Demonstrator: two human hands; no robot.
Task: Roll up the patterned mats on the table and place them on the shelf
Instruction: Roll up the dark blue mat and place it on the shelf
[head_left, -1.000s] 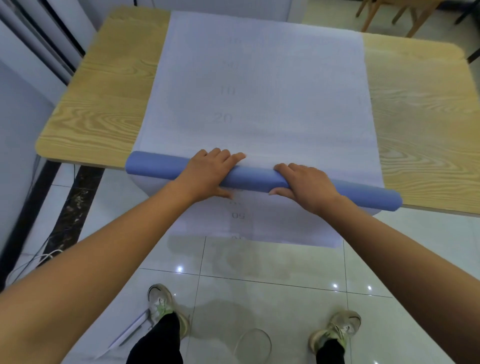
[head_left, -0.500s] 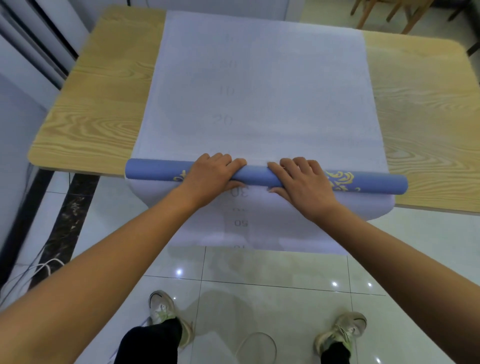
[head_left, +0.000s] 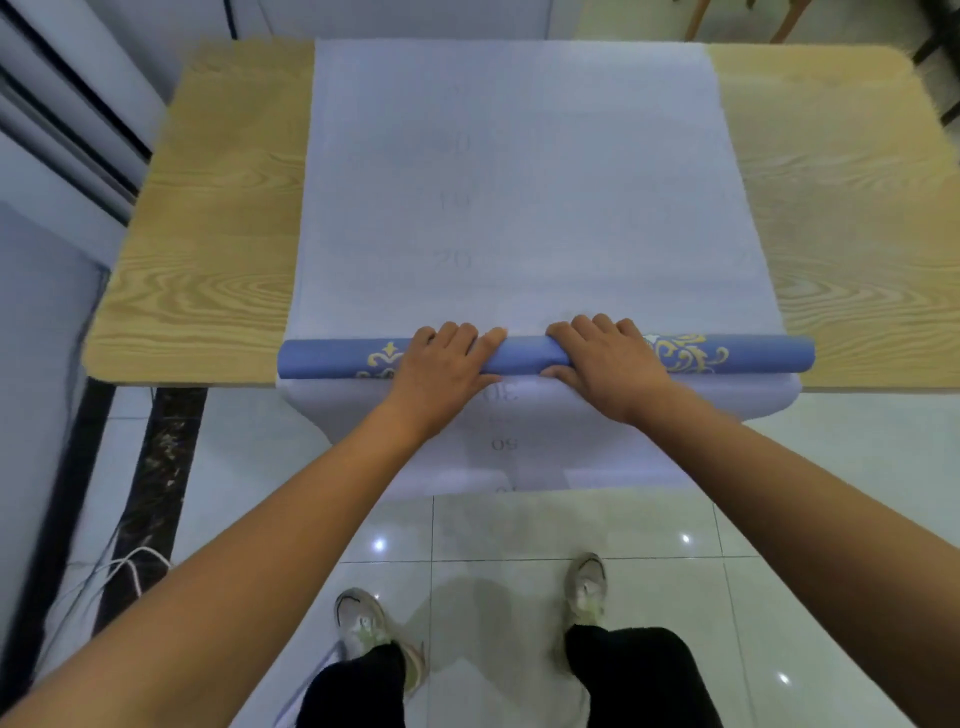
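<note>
The person stands at the near edge of a light wood-grain table (head_left: 208, 234) with both hands set on a long, thin mat (head_left: 519, 182), pale lilac on the side facing up. Its near part is wound into a tight blue roll (head_left: 322, 359) lying crosswise along the table's near edge.

The left hand (head_left: 441, 364) and the right hand (head_left: 605, 358) sit side by side at the middle of the roll, close together but not touching. On each, the fingers (head_left: 457, 332) curl over the top of the roll, their tips reaching its far side. Both thumbs tuck against its near side, so each hand grips the roll.

A gold scroll pattern (head_left: 685, 353) shows on the blue surface just outside the right hand's little finger, and more of it just outside the left hand's.

Beyond the fingertips the unrolled mat lies flat across the table to its far edge, with a faint "20" printed on it. Below the thumbs and wrists, another stretch of mat hangs off the table edge toward the glossy white tiled floor (head_left: 519, 535).

Pale sneakers (head_left: 363, 618) stand on the tiles below the forearms, and thin white cables (head_left: 124, 566) lie well to the left.
</note>
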